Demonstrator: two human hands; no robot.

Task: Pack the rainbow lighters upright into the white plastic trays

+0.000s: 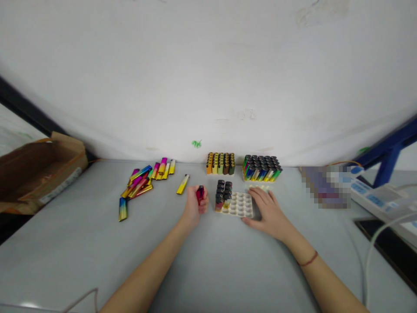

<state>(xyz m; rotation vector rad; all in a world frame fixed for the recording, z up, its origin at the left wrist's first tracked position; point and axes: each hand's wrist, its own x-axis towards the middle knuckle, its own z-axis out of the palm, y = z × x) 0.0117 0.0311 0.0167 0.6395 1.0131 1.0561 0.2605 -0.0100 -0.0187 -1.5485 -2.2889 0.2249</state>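
My left hand [193, 206] is closed around a shiny red lighter [200, 194], its top end showing above the fingers. Just to its right lies a white plastic tray [240, 211] with rows of round-edged slots. Two rows of black-topped lighters [220, 191] stand upright in the tray's left end; the slots further right show no lighters. My right hand [267, 213] spans the tray's right end, with the fingers at the far corner and the thumb at the near one. A single yellow lighter [183, 184] lies flat behind my left hand.
A loose pile of metallic, multicoloured lighters [140, 182] lies to the left. By the wall stand a filled tray of yellow-to-dark lighters [220, 164] and another of multicoloured ones [262, 168]. A cardboard box [61, 174] is at far left; power strips [374, 195] and cables are at right.
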